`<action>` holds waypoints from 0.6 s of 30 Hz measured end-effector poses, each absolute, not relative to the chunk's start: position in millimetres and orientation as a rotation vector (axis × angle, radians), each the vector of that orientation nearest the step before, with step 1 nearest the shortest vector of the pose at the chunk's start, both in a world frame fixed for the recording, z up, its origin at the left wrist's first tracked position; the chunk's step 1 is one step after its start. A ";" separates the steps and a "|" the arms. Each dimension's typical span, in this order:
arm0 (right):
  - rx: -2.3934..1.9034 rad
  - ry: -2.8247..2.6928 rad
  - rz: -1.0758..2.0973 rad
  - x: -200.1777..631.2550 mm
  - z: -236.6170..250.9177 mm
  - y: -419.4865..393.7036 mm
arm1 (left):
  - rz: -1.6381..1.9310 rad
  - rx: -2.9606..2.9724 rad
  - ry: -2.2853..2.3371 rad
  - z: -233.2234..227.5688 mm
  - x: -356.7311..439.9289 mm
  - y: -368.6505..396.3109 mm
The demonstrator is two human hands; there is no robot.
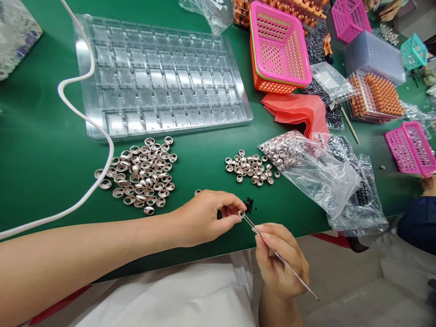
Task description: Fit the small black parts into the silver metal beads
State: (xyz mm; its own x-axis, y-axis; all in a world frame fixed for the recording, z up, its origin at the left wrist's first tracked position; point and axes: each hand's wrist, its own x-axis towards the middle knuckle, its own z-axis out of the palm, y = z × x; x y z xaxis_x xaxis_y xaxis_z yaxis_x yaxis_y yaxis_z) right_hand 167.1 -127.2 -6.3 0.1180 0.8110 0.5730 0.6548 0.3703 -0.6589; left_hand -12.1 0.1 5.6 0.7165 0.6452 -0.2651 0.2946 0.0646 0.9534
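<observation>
My left hand (213,215) pinches a small silver metal ring piece (241,214) between thumb and fingertips. In my right hand (282,259) is a pair of metal tweezers (286,263), held like a pen, its tips meeting the ring piece. Whether the tips grip something inside it is too small to tell. Just beyond the fingertips lies a little heap of tiny black parts (250,205). A pile of silver ring pieces (146,175) spreads left of my hands, and a smaller pile of similar pieces (252,168) lies farther off, by an opened plastic bag (286,150) holding more.
A clear compartment tray (166,79) lies at the back left, with a white cable (85,119) beside and partly over it. Stacked plastic baskets (281,45), red sheets (299,111) and crumpled bags (361,190) stand right. Another person's sleeve (418,225) shows at the right edge.
</observation>
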 end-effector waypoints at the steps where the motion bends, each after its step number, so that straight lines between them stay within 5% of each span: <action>1: -1.347 -1.595 0.187 166.9 -6.4 -127.4 | 0.312 1.528 0.799 5.4 -12.1 0.1; 18: -1.282 -1.377 0.177 166.5 8.9 -121.8 | 0.291 1.516 0.794 6.5 -12.1 1.4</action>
